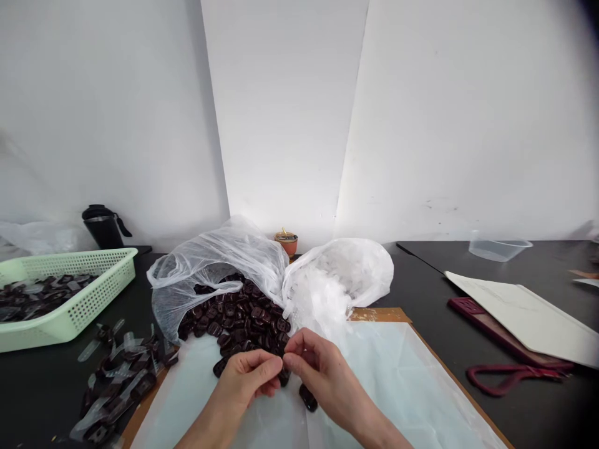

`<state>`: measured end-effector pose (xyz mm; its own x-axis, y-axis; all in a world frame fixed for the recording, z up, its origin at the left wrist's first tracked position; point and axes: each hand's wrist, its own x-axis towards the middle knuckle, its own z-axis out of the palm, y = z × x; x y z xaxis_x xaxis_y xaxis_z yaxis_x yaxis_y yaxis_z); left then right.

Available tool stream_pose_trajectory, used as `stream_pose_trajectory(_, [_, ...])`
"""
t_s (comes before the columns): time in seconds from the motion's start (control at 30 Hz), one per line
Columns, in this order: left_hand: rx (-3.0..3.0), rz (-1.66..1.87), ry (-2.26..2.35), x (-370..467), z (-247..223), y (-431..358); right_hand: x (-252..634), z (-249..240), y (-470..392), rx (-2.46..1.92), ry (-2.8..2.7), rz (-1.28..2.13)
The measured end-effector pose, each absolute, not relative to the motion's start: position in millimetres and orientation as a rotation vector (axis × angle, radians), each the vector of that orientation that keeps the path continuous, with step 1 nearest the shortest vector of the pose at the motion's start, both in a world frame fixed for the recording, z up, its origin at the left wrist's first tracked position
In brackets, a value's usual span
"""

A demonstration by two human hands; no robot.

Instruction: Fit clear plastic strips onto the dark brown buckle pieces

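My left hand [243, 377] and my right hand [325, 374] meet fingertip to fingertip over the work sheet [397, 374], both pinched closed. Whatever lies between their fingers is too small or hidden to make out. Just behind them, a heap of glossy dark brown plastic pieces [253, 312] spills from a thin clear bag [215, 249]. A single dark piece [307, 397] lies beside my right hand. Behind and to the right, a white bag [374, 268] lies open, with small translucent plastic pieces [318, 299] spilling out.
At left, dark pieces with clear strips [126, 374] lie loose near a pale green basket [105, 287] holding more. A black tumbler [103, 227] and small orange pot [286, 243] stand behind. Red-handled scissors [500, 379], a booklet [524, 312] and a clear tub [500, 248] sit right.
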<state>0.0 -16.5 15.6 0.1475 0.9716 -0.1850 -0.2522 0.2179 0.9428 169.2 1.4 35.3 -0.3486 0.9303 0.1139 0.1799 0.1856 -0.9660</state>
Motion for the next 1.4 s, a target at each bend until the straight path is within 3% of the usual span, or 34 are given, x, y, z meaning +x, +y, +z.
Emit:
stream_pose_trajectory(0.3, [0.509,1.225,0.902,-1,11,-15,176,32,0,-0.93,-2.016,0.787])
stream_pose_trajectory(0.6, [0.34,1.229,0.863,0,15,-16,183,31,5,-0.795,-2.239,0.58])
stream_pose_trajectory(0.93, [0.236,1.275,0.865,1,16,-14,181,36,8,-0.966,-1.916,0.743])
stream_pose_trajectory(1.13, [0.217,1.343,0.855,3,15,-13,177,40,3,-1.097,-1.686,1.079])
stream_pose_trajectory(1.4, [0.263,1.361,0.86,6,16,-18,169,32,0,-1.075,-1.616,0.955])
